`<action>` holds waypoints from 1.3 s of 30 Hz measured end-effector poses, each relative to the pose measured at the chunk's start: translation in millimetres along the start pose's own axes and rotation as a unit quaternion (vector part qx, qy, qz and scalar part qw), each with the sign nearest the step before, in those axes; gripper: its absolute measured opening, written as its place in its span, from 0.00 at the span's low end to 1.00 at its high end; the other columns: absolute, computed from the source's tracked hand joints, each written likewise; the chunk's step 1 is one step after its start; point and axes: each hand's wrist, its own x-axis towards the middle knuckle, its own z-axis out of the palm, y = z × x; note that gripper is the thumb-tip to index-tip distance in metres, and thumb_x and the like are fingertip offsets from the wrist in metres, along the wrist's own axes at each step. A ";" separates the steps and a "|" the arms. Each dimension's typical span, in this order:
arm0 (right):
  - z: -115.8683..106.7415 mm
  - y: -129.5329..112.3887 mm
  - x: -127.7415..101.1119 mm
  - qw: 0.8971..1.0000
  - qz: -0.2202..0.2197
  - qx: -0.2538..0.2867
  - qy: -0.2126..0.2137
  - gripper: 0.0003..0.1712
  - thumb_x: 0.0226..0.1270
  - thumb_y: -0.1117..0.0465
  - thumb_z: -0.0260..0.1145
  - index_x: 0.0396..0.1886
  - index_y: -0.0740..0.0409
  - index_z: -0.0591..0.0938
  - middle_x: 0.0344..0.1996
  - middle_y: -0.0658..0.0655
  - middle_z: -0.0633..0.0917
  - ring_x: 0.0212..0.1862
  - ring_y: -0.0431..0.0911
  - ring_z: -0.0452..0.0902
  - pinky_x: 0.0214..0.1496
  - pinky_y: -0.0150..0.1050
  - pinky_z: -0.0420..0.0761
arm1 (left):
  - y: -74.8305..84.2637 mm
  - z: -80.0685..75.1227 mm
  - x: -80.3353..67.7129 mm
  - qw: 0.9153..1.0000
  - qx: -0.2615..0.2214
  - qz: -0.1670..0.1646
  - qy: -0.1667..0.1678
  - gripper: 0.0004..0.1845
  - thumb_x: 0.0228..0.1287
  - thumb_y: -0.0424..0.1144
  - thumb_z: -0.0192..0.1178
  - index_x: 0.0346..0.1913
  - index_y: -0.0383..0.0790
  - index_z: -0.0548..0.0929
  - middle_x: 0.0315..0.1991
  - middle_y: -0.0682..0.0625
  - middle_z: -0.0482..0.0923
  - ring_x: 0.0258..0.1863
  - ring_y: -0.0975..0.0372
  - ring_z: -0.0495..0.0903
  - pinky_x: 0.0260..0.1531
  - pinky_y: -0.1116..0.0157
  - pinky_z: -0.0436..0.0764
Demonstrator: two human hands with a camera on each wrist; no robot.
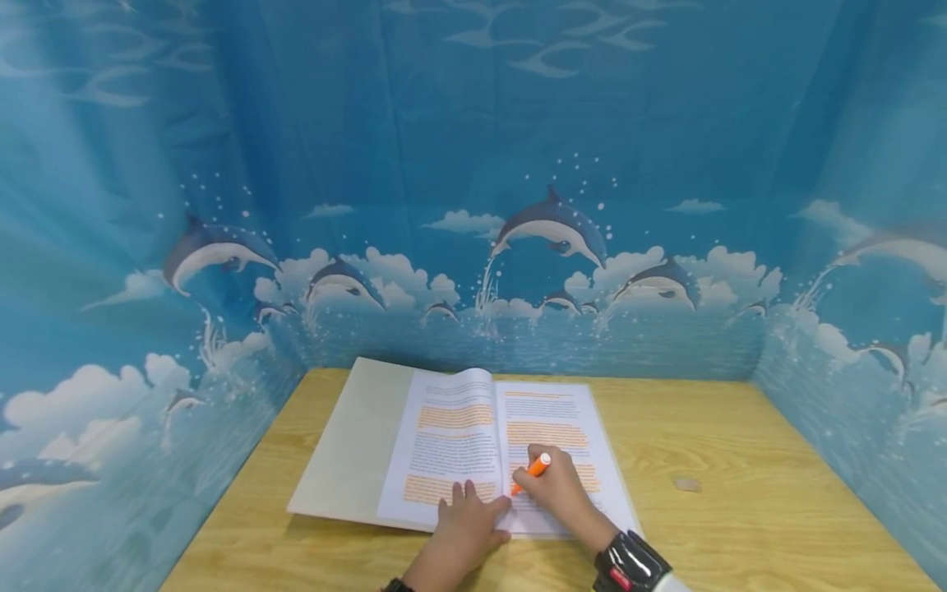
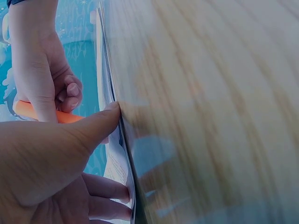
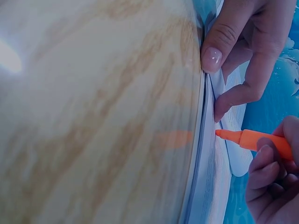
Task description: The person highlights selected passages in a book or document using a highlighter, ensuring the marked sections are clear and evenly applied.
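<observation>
An open folder of printed pages [image 1: 543, 411] lies on the table, several of its paragraphs marked in orange. My right hand [image 1: 560, 491] pinches an orange highlighter [image 1: 538, 465] with a white end. The highlighter's tip is at the right-hand page near the fold; in the right wrist view the orange highlighter [image 3: 264, 141] points at the paper, and contact is hard to tell. My left hand [image 1: 464, 526] rests with fingers spread on the lower pages beside the fold. In the left wrist view, the left thumb [image 2: 100, 123] lies at the folder's near edge.
The folder's pale cover [image 1: 355, 448] extends to the left. A small beige scrap [image 1: 687, 484] lies on the wooden table [image 1: 710, 427], right of the folder. Blue dolphin-print sheets [image 1: 473, 164] enclose the table at the back and both sides. A black band [image 1: 629, 563] circles the right wrist.
</observation>
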 end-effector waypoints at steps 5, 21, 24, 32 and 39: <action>-1.0 -0.1 -0.3 1.000 0.009 -0.005 -0.004 0.21 0.45 0.75 0.65 0.11 0.53 0.63 0.09 0.41 0.65 0.15 0.31 0.59 0.18 0.25 0.56 | -0.3 0.4 -1.1 1.000 -0.001 0.003 0.006 0.25 0.62 0.56 0.67 0.60 0.54 0.80 0.62 0.25 0.74 0.64 0.31 0.72 0.56 0.34 0.76; -6.5 0.1 -1.3 1.000 0.025 -0.018 0.003 0.22 0.44 0.75 0.65 0.12 0.52 0.62 0.09 0.42 0.63 0.15 0.32 0.56 0.18 0.26 0.54 | 0.7 0.0 2.9 1.000 0.002 -0.017 -0.024 0.25 0.63 0.57 0.66 0.61 0.56 0.79 0.64 0.26 0.73 0.66 0.33 0.70 0.58 0.34 0.74; -7.8 0.1 -1.6 0.999 0.029 -0.023 0.000 0.22 0.44 0.75 0.65 0.12 0.52 0.62 0.09 0.42 0.63 0.15 0.32 0.56 0.18 0.26 0.54 | 0.3 0.6 3.2 1.000 0.002 -0.016 -0.025 0.25 0.63 0.57 0.66 0.61 0.55 0.79 0.64 0.26 0.73 0.66 0.33 0.70 0.58 0.34 0.74; -12.1 2.2 -2.1 0.999 0.034 -0.023 0.001 0.22 0.44 0.75 0.65 0.12 0.52 0.62 0.09 0.42 0.63 0.15 0.33 0.56 0.18 0.26 0.54 | 0.6 0.8 1.8 1.000 0.011 -0.008 -0.013 0.24 0.62 0.57 0.66 0.60 0.57 0.79 0.63 0.25 0.73 0.65 0.33 0.71 0.57 0.34 0.75; -16.0 5.1 -2.6 0.999 0.043 -0.017 0.003 0.21 0.45 0.75 0.66 0.12 0.52 0.63 0.10 0.42 0.64 0.15 0.34 0.57 0.18 0.26 0.55 | -0.3 0.4 1.3 1.000 0.000 -0.005 -0.014 0.25 0.63 0.57 0.66 0.61 0.55 0.79 0.64 0.25 0.72 0.66 0.32 0.70 0.58 0.33 0.74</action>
